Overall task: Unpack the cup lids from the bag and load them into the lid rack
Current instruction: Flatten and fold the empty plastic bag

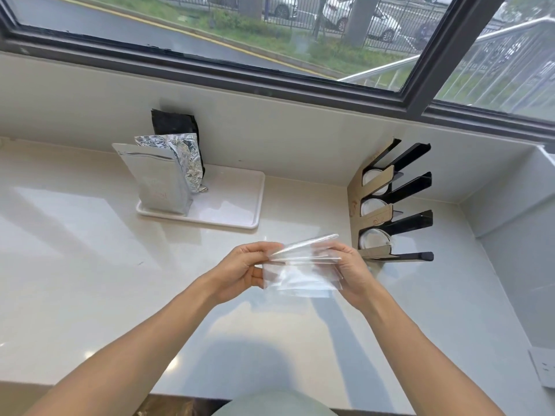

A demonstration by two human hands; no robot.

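Upper left of centre, on the counter (75, 265): a white tray (234, 205) carrying an upright silver foil pouch (159, 181), a crumpled foil bag (186, 157) behind it and a black bag (174, 123) against the wall; none of these is being handled.

Centre of frame: the left hand (240, 271) pinches the left edge of a clear plastic bag (300, 274) between thumb and curled fingers; the bag hangs flat and slack above the counter, and no lids can be made out inside it; it appears emptied, though the film is too glossy to be certain.

Just right of centre: the right hand (351, 271) grips the bag's opposite edge, fingers curled round it.

Right of frame: the lid rack (390, 202) stands in the corner, near the right hand; pale cup lids (374, 238) sit in three of its slots.

Judgement: the loading step looks largely done; the step in hand seems to be flattening or folding the spent bag. The next move calls for confirming nothing remains inside, then setting the bag aside, well apart from the rack.
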